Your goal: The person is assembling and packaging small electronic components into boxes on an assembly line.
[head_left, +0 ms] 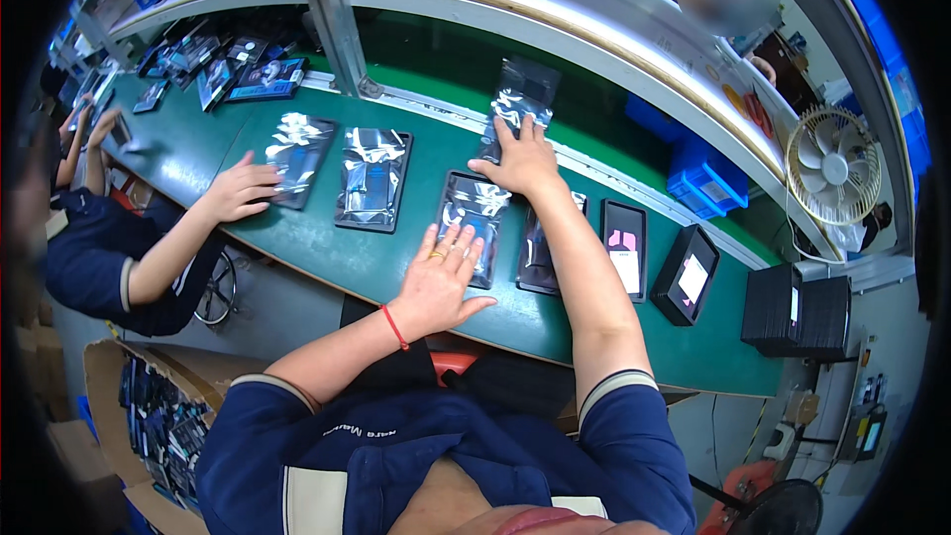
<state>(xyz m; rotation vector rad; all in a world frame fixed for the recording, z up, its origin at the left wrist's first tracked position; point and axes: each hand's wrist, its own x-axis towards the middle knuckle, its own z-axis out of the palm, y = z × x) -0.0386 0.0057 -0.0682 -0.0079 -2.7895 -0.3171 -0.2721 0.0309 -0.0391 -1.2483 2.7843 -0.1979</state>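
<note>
My left hand (pixel 441 277) lies flat, fingers stretched, on the near part of a shallow black tray (pixel 474 200) holding something dark under shiny clear plastic. My right hand (pixel 525 160) reaches farther forward, its fingers spread over a glossy plastic-covered dark pack (pixel 525 89) at the table's far edge. Under my right forearm sits another plastic-covered tray (pixel 536 256), partly hidden. Right of it stand an open black tray (pixel 625 238) with pink pieces and a white card, and a deeper black tray (pixel 686 275) with a white card. Left of my hands is one more plastic-covered tray (pixel 372 178).
A co-worker's hand (pixel 243 190) touches a plastic-covered pack (pixel 299 157) on the green table (pixel 436 332). Black trays are stacked (pixel 797 312) at the right end. Wrapped packs pile up (pixel 233 64) far left. A metal post (pixel 337 30), blue bins (pixel 705 183) and a fan (pixel 835 166) stand beyond.
</note>
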